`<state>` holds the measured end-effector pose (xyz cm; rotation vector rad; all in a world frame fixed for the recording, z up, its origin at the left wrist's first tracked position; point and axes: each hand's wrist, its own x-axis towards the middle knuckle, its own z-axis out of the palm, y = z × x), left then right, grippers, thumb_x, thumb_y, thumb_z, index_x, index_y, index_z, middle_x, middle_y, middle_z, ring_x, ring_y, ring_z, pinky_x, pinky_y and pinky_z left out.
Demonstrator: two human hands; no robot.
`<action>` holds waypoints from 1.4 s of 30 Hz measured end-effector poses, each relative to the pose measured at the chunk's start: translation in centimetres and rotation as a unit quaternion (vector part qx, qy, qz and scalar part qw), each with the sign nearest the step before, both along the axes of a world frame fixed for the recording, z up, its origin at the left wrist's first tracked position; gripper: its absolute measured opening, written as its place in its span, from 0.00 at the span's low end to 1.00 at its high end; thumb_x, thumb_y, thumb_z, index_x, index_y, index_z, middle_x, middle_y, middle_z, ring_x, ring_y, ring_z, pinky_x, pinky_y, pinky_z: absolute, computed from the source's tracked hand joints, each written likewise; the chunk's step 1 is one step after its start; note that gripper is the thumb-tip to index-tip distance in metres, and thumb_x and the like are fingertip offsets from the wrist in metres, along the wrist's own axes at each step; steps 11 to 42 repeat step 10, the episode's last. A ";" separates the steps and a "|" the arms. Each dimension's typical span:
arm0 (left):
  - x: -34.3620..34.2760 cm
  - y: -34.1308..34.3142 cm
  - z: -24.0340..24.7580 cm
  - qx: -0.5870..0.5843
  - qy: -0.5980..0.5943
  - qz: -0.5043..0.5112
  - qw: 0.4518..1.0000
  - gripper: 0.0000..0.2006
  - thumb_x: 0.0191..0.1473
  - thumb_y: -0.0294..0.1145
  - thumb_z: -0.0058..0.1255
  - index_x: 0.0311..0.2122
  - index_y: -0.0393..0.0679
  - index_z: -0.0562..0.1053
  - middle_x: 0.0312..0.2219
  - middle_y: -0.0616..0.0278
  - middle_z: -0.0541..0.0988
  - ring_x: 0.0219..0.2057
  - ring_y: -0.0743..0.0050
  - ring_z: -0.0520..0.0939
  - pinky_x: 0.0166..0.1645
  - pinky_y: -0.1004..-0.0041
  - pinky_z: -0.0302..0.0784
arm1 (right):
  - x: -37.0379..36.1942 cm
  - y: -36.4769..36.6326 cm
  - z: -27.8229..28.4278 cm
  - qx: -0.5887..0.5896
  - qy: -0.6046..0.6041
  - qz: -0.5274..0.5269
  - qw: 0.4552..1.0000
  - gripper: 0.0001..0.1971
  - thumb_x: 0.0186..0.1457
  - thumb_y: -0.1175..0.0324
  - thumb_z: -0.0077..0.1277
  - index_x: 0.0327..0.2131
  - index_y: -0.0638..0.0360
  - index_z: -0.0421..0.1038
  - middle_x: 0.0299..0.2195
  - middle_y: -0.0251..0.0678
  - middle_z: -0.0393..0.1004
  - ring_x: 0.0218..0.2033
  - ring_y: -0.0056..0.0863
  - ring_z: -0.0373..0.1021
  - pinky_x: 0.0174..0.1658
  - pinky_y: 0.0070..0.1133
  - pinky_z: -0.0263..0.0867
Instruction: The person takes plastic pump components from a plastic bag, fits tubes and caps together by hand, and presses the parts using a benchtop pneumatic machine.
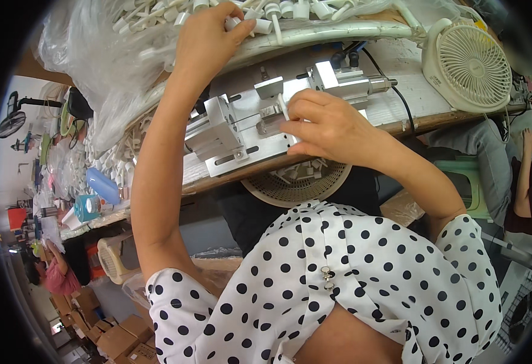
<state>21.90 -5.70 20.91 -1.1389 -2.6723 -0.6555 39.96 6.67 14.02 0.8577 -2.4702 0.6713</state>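
Note:
My left hand (208, 39) reaches into a heap of white plastic parts (272, 11) at the far side, its fingers and thumb closed around one white cylindrical part (233, 23). Lower down, my right hand (332, 127) is at the middle of a metal clamping fixture (226, 130). Its fingers pinch a thin white plastic stem (283, 107), which stands at the fixture's small centre block (269, 88). The lower end of that stem is hidden by my fingers.
A white fan (473, 68) stands on the right of the bench. Below the bench edge sits a beige basket (296, 193) with white parts inside. Clear plastic sheeting (99, 67) lies at the left. A person in dark clothing (529, 194) is at the far right.

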 end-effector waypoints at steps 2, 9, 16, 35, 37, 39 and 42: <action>0.6 -0.8 0.2 0.056 -0.015 -0.002 0.998 0.12 0.45 0.34 0.52 0.36 0.42 0.74 0.20 0.63 0.73 0.23 0.78 0.73 0.27 0.78 0.66 | -0.7 0.1 -1.2 -0.011 0.007 -0.003 1.000 0.17 0.33 0.70 0.59 0.31 0.63 0.69 0.31 0.39 0.67 0.38 0.37 0.66 0.38 0.25 0.65; 0.3 -4.5 -0.9 0.314 -0.282 -0.065 0.904 0.13 0.49 0.32 0.49 0.41 0.40 0.72 0.30 0.64 0.75 0.30 0.76 0.75 0.34 0.79 0.72 | -2.2 -0.6 -2.5 0.050 0.085 0.017 0.995 0.14 0.33 0.67 0.57 0.26 0.62 0.67 0.26 0.35 0.64 0.34 0.32 0.65 0.40 0.25 0.62; 0.3 -5.2 -1.3 0.322 -0.305 -0.065 0.894 0.14 0.51 0.32 0.48 0.43 0.41 0.70 0.35 0.61 0.75 0.35 0.73 0.76 0.36 0.79 0.72 | -2.2 -0.7 -2.4 0.068 0.078 0.015 0.994 0.14 0.34 0.66 0.57 0.27 0.61 0.68 0.26 0.35 0.65 0.34 0.32 0.65 0.41 0.24 0.62; 0.3 -5.2 -1.3 0.322 -0.305 -0.065 0.894 0.14 0.51 0.32 0.48 0.43 0.41 0.70 0.35 0.61 0.75 0.35 0.73 0.76 0.36 0.79 0.72 | -2.2 -0.7 -2.4 0.068 0.078 0.015 0.994 0.14 0.34 0.66 0.57 0.27 0.61 0.68 0.26 0.35 0.65 0.34 0.32 0.65 0.41 0.24 0.62; 0.3 -5.2 -1.3 0.322 -0.305 -0.065 0.894 0.14 0.51 0.32 0.48 0.43 0.41 0.70 0.35 0.61 0.75 0.35 0.73 0.76 0.36 0.79 0.72 | -2.2 -0.7 -2.4 0.068 0.078 0.015 0.994 0.14 0.34 0.66 0.57 0.27 0.61 0.68 0.26 0.35 0.65 0.34 0.32 0.65 0.41 0.24 0.62; 0.3 -5.2 -1.3 0.322 -0.305 -0.065 0.894 0.14 0.51 0.32 0.48 0.43 0.41 0.70 0.35 0.61 0.75 0.35 0.73 0.76 0.36 0.79 0.72 | -2.2 -0.7 -2.4 0.068 0.078 0.015 0.994 0.14 0.34 0.66 0.57 0.27 0.61 0.68 0.26 0.35 0.65 0.34 0.32 0.65 0.41 0.24 0.62; 0.3 -5.2 -1.3 0.322 -0.305 -0.065 0.894 0.14 0.51 0.32 0.48 0.43 0.41 0.70 0.35 0.61 0.75 0.35 0.73 0.76 0.36 0.79 0.72 | -2.2 -0.7 -2.4 0.068 0.078 0.015 0.994 0.14 0.34 0.66 0.57 0.27 0.61 0.68 0.26 0.35 0.65 0.34 0.32 0.65 0.41 0.24 0.62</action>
